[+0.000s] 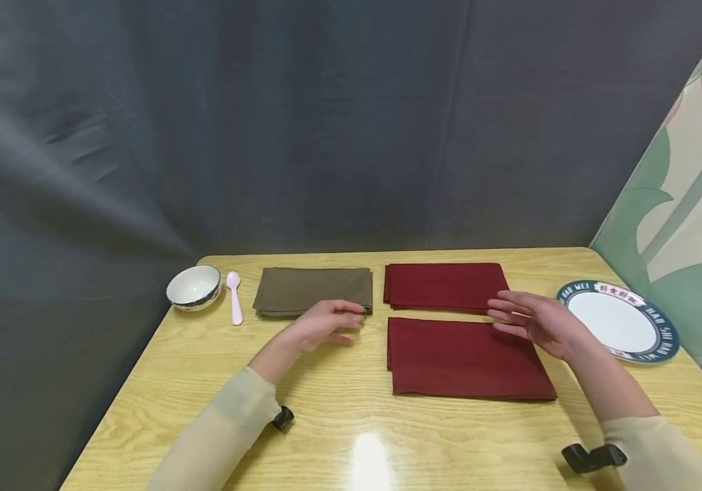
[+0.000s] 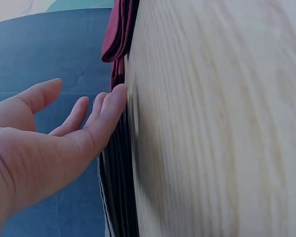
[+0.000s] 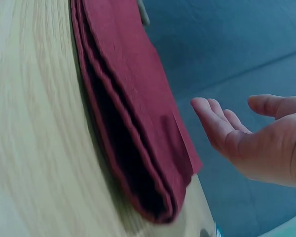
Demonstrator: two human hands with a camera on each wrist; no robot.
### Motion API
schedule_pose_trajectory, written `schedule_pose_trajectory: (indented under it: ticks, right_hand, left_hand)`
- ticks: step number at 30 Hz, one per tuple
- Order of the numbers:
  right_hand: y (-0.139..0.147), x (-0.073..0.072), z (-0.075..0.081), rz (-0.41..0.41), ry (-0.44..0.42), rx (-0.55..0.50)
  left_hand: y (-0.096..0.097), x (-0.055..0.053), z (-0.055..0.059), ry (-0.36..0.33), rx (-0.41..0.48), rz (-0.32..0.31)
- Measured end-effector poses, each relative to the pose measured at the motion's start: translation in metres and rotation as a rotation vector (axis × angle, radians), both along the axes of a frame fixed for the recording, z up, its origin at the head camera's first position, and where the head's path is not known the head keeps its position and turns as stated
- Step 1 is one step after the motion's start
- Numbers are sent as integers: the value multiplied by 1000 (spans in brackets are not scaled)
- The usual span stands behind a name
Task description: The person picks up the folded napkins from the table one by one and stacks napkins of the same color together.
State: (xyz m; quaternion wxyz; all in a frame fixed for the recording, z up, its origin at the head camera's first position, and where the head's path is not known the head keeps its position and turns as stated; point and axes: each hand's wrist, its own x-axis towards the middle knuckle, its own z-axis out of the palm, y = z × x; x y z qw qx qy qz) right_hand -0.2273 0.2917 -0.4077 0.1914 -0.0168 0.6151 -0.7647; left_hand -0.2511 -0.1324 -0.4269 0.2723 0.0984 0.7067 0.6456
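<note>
My left hand [image 1: 326, 322] hovers by the near right corner of a folded brown cloth [image 1: 308, 286], its fingers loosely bent and holding nothing. In the left wrist view, that hand [image 2: 64, 138] has thumb and fingers spread apart. Over on the right, my right hand [image 1: 537, 319] holds nothing, its fingers stretched out above the right end of the nearer folded dark red cloth [image 1: 461, 358]. Another folded dark red cloth [image 1: 443, 283] lies just behind it. The right wrist view shows the cloth's layered edge [image 3: 123, 123] below the raised hand [image 3: 251, 138].
A white bowl with a patterned outside [image 1: 194, 286] stands at the table's left edge, with a pale pink spoon [image 1: 235, 300] beside it. On the right lies an oval plate with a dark lettered rim [image 1: 664, 334]. A dark curtain [image 1: 351, 136] hangs behind the wooden table [image 1: 326, 436].
</note>
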Motion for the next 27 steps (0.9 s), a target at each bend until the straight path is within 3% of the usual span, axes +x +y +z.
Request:
schedule_pose_trajectory:
  ticks: [17, 27]
  right_hand:
    - [42, 16, -17, -41, 12, -26]
    - [52, 21, -22, -60, -15, 40]
  left_hand:
    - [20, 3, -5, -37, 40, 2]
    - [25, 3, -6, -58, 33, -1]
